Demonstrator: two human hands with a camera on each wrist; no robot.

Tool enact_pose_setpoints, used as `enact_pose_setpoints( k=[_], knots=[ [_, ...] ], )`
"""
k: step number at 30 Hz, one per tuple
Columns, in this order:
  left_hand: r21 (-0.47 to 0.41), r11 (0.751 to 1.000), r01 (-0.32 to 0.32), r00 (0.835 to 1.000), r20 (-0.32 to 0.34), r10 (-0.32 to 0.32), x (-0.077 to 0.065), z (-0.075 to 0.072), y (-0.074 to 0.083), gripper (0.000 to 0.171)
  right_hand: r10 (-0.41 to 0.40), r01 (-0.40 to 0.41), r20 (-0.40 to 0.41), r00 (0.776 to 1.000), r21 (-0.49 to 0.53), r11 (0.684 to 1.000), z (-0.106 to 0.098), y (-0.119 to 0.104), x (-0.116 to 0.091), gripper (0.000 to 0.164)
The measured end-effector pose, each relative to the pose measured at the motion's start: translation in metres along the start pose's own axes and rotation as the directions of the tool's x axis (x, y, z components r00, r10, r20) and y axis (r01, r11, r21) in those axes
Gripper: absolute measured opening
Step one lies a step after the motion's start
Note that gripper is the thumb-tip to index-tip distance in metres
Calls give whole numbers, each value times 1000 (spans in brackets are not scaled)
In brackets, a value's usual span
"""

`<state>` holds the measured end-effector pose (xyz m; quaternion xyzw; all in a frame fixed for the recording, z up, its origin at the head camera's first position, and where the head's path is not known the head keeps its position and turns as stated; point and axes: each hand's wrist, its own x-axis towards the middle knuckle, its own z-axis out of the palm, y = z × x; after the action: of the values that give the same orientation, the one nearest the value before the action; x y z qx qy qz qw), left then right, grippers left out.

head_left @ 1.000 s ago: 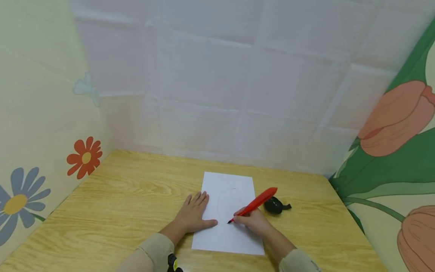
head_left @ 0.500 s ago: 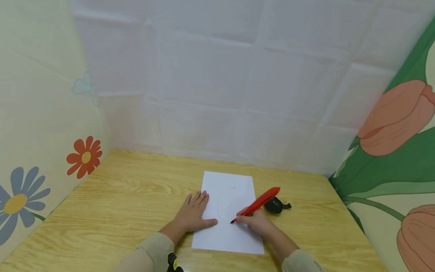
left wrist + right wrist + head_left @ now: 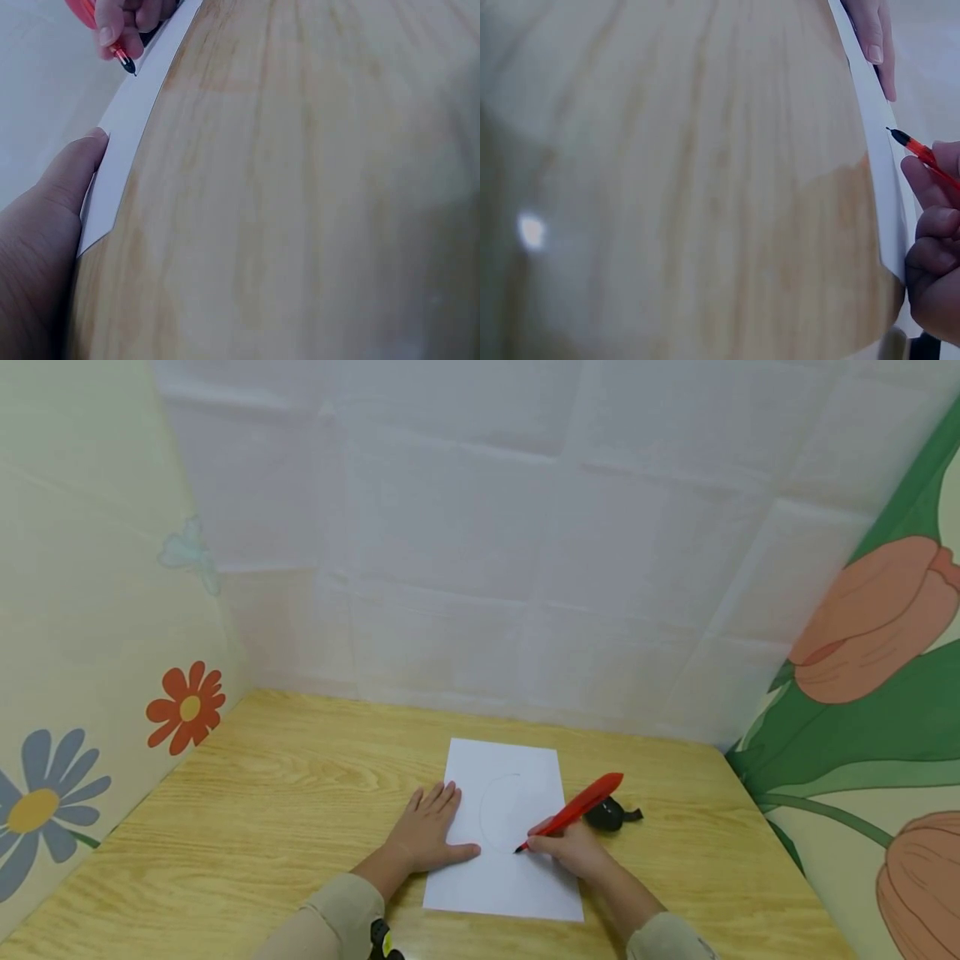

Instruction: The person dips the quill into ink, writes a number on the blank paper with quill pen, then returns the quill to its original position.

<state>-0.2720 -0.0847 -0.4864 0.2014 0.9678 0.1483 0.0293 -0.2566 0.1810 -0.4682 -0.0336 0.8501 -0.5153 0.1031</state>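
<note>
A white sheet of paper (image 3: 498, 889) lies on the wooden table, with a thin curved line drawn on it, open toward the right. My right hand (image 3: 576, 850) pinches a red pen (image 3: 573, 810), its black tip touching the paper at the lower end of the curve. In the right wrist view, the thumb and fingers close round the pen (image 3: 922, 151) near its tip. My left hand (image 3: 424, 835) rests flat across the paper's left edge, fingers spread and thumb on the sheet. The left wrist view shows only part of this hand (image 3: 45, 217).
A black rounded object with a short tab (image 3: 606, 815) lies on the table just beyond my right hand. The wooden table (image 3: 300, 777) meets a white cloth (image 3: 450, 527) at the back. Flower-printed cloths hang at the left and right sides.
My right hand and the pen have slid slightly to the right, lengthening the curve's lower end. The left hand and the paper have stayed in place.
</note>
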Motion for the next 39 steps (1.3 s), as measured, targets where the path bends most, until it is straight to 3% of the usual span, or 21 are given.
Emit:
enact_pose_setpoints(
  k=[14,24,39],
  knots=[
    [-21,1000,-18,1000,-5,18,0,2,-1,103,72,-73,-44,996,-23,997,-6,3,0,24],
    [4,1000,-4,1000,4,4,0,2,1,103,45,-47,-74,996,-33,998,-9,5,1,23],
    [-6,1000,6,1000,6,-6,1,2,1,103,93,-93,-102,990,8,996,-13,7,5,23]
  ],
)
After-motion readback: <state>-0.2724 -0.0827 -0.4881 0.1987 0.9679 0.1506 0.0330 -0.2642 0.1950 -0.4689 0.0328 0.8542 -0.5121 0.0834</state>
